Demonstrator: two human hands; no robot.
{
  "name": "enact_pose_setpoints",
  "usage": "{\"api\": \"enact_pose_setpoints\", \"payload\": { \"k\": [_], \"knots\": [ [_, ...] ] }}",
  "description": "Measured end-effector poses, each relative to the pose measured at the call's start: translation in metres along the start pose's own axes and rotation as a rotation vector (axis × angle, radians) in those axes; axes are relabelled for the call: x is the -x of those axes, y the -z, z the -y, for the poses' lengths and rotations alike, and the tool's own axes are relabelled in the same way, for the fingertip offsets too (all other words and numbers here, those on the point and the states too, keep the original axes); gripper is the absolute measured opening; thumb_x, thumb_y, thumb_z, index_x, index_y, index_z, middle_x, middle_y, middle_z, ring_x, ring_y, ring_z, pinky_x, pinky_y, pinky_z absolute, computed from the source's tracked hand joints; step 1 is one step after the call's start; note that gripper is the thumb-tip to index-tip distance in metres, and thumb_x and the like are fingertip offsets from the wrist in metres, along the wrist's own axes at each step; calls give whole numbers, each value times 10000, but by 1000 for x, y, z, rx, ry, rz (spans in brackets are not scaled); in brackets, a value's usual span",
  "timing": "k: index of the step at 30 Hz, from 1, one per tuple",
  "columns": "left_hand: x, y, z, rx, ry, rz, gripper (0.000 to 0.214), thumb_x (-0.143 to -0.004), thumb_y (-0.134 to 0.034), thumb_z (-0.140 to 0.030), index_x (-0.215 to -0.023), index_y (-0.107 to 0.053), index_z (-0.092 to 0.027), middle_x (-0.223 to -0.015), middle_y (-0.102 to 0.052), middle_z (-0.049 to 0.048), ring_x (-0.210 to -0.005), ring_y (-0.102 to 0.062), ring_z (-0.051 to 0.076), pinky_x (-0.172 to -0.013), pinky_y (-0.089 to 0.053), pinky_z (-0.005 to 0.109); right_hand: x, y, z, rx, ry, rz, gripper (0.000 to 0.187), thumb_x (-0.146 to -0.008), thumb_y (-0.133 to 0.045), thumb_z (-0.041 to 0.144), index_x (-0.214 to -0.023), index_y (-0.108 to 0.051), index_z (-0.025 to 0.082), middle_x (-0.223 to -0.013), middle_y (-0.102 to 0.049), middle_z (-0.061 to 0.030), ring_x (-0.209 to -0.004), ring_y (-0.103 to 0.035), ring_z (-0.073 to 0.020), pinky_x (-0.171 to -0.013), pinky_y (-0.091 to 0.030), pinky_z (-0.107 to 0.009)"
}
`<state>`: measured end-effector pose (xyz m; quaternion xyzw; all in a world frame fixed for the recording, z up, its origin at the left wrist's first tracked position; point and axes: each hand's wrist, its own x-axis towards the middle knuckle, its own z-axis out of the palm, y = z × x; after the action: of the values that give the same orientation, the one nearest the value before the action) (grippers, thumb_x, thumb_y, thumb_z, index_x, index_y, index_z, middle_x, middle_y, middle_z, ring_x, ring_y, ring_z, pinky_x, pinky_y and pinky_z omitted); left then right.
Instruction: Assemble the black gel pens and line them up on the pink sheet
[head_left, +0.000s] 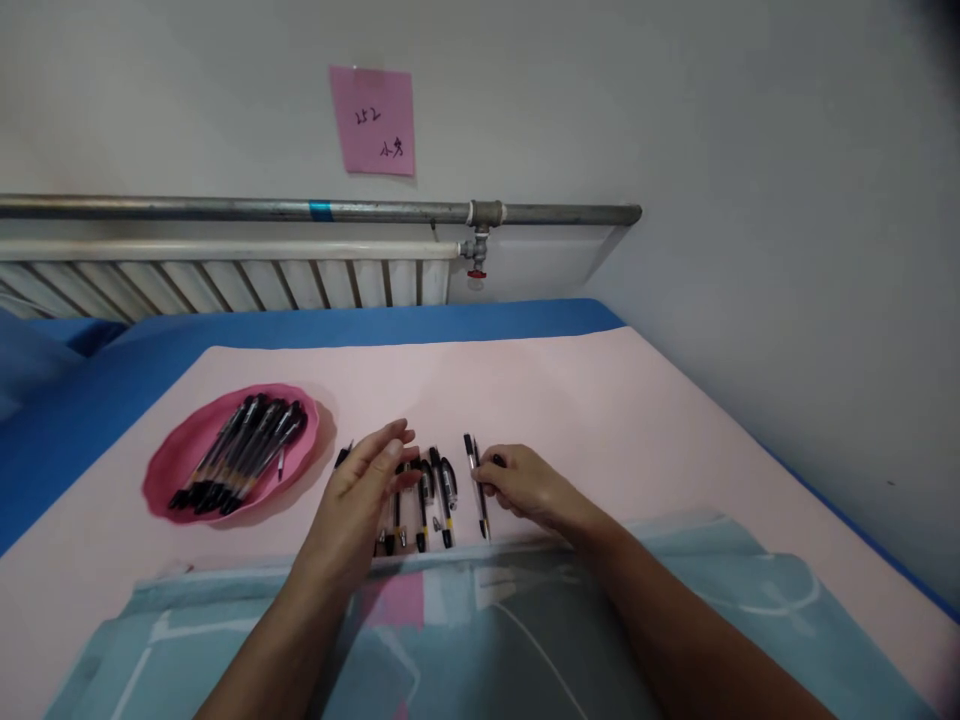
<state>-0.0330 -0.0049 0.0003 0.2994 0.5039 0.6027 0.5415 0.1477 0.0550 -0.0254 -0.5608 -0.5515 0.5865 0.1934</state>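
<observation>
Several black pens (435, 490) lie side by side on a pale pink sheet (600, 400) right in front of me. My left hand (367, 490) hovers over the left end of the row, fingers stretched out and together, holding nothing. My right hand (525, 485) rests on the sheet at the right end of the row, fingers curled, with the fingertips touching one black pen (477, 485). A small dark object shows at its knuckles. A pink plate (172, 470) to the left holds a bundle of several more black pens (240, 452).
A blue cover (97, 390) lies under the pink sheet. A light blue patterned cloth (487, 640) covers the near edge. Behind are a white radiator (225, 280), a metal pipe (225, 209) with a valve, and a pink note (373, 120) on the wall. A grey wall stands at right.
</observation>
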Motion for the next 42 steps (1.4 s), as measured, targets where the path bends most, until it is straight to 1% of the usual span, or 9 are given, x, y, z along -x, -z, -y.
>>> {"api": "enact_pose_setpoints", "payload": {
  "k": [5, 7, 10, 14, 20, 26, 30, 37, 42],
  "knots": [
    [1, 0, 4, -36, 18, 24, 373, -718, -617, -365, -1039, -614, -174, -1109, -607, 112, -947, -586, 221, -783, -480, 353, -5, -6, 3, 166, 24, 27, 162, -708, -528, 238, -568, -499, 161, -471, -507, 15, -332, -328, -41, -348, -197, -192],
    [1, 0, 5, -47, 25, 30, 365, -717, -618, -370, -1028, -621, -179, -1099, -613, 105, -942, -586, 218, -783, -477, 349, -5, -7, 7, 245, 48, 9, 163, -719, -534, 251, -584, -507, 163, -490, -532, 4, -353, -363, -54, -368, -227, -196],
    [-1, 2, 5, -65, 25, 35, 353, -725, -606, -378, -1018, -624, -181, -1084, -617, 99, -936, -586, 215, -776, -475, 347, -3, -7, 11, 425, 114, -29, 178, -727, -552, 262, -584, -521, 161, -513, -555, -8, -426, -427, -79, -426, -270, -204],
    [-3, 4, 3, -75, 20, 24, 351, -710, -614, -397, -973, -637, -166, -1069, -621, 100, -919, -587, 214, -744, -479, 334, 0, -8, 13, 617, 188, -62, 176, -738, -558, 263, -597, -543, 159, -563, -584, -20, -522, -466, -100, -489, -279, -211],
    [-3, 5, 3, -143, 8, 40, 350, -718, -596, -426, -943, -639, -161, -1050, -626, 105, -905, -589, 214, -740, -477, 332, 5, -12, 11, 651, 207, -105, 192, -789, -506, 253, -621, -545, 170, -542, -557, -14, -500, -441, -101, -490, -258, -220],
    [-4, 5, 4, -198, 8, 44, 321, -730, -583, -430, -925, -639, -180, -1042, -625, 84, -901, -584, 200, -749, -471, 324, 11, -15, 8, 522, 178, -77, 203, -813, -463, 260, -630, -505, 184, -504, -521, 11, -408, -397, -78, -454, -241, -219],
    [-3, 5, 3, -201, 13, 42, 328, -721, -590, -438, -913, -639, -176, -1024, -627, 83, -882, -586, 197, -761, -470, 335, 9, -13, 7, 499, 210, -77, 200, -795, -480, 242, -604, -494, 183, -525, -530, 8, -418, -392, -74, -459, -233, -220],
    [-4, 5, 4, -258, 15, 44, 333, -724, -581, -433, -918, -628, -167, -1014, -623, 85, -822, -594, 185, -716, -475, 322, 9, -10, 4, 621, 244, -80, 168, -777, -505, 239, -621, -518, 178, -550, -522, -1, -492, -417, -92, -487, -230, -223],
    [-4, 4, 4, -281, 17, 44, 357, -690, -598, -452, -909, -630, -172, -985, -638, 69, -809, -597, 179, -703, -473, 315, 7, -12, -7, 779, 338, -123, 136, -793, -467, 243, -704, -531, 163, -632, -548, -17, -540, -420, -91, -499, -223, -217]
  ]
}}
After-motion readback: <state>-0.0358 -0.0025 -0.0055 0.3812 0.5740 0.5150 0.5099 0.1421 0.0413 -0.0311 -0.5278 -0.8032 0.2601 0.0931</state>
